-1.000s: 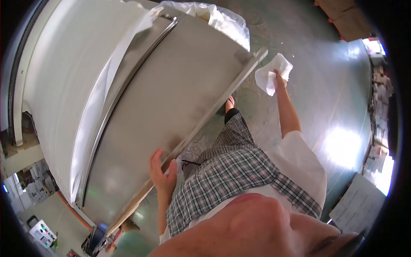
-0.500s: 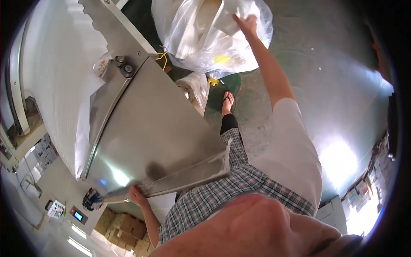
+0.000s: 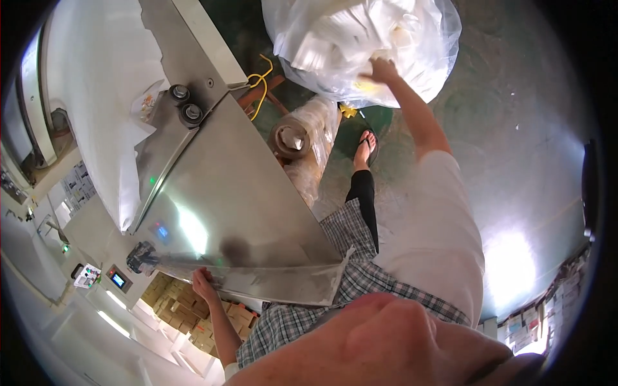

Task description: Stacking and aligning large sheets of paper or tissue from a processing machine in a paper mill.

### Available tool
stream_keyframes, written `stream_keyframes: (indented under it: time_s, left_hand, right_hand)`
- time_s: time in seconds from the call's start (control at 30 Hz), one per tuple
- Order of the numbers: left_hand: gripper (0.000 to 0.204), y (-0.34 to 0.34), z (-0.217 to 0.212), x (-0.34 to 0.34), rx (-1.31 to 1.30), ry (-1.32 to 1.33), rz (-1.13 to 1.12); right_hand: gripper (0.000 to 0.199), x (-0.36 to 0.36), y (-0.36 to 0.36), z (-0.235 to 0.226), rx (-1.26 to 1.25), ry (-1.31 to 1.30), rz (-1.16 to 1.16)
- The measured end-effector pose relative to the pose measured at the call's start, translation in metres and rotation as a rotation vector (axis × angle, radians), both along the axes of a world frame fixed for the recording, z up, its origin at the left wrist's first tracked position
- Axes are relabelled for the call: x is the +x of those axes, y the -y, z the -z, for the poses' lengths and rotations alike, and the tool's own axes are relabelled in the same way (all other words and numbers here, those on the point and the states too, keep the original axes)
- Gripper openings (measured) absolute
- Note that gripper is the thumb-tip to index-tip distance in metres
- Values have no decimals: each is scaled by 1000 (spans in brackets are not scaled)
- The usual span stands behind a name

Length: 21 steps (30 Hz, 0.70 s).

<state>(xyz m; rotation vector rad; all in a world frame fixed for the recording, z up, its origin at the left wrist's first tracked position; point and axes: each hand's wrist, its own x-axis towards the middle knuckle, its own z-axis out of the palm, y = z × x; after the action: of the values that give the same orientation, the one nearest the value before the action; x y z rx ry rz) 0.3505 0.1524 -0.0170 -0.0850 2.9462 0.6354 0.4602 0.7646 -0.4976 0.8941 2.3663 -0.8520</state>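
My left hand [image 3: 205, 283] grips the lower lip of a slanted stainless steel machine panel [image 3: 238, 193], fingers curled over its edge. My right hand [image 3: 381, 69] is stretched out to a large clear plastic bag [image 3: 418, 32] stuffed with white crumpled pieces. It rests against the bag's contents next to a small yellow bit. Its fingers are partly buried, so whether they hold anything is hidden. A wide white film sheet [image 3: 103, 96] runs over the machine at the left.
Two black knobs [image 3: 183, 106] sit at the panel's top. A roll of clear film [image 3: 293, 138] stands on the green floor beside my sandalled foot [image 3: 365, 148]. A yellow cord [image 3: 261, 80] hangs near it. Stacked cardboard boxes [image 3: 187, 309] and a small control screen [image 3: 118, 279] lie below left.
My right hand, which held a white wad up in the air, has gone down to the plastic bag. The view swung toward the bag. My left hand stays on the panel's edge.
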Motion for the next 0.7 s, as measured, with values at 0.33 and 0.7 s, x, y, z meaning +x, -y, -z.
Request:
stream_keyframes:
  time_s: [0.33,0.7]
  left_hand:
    - [33,-13,3,-6,95,18,-7]
    - [27,-29,-7,1,51,-74,9]
  right_hand:
    - [13,50,66,-45,-75,-497,-454]
    - [14,207,74,-219,-221,-261,-232]
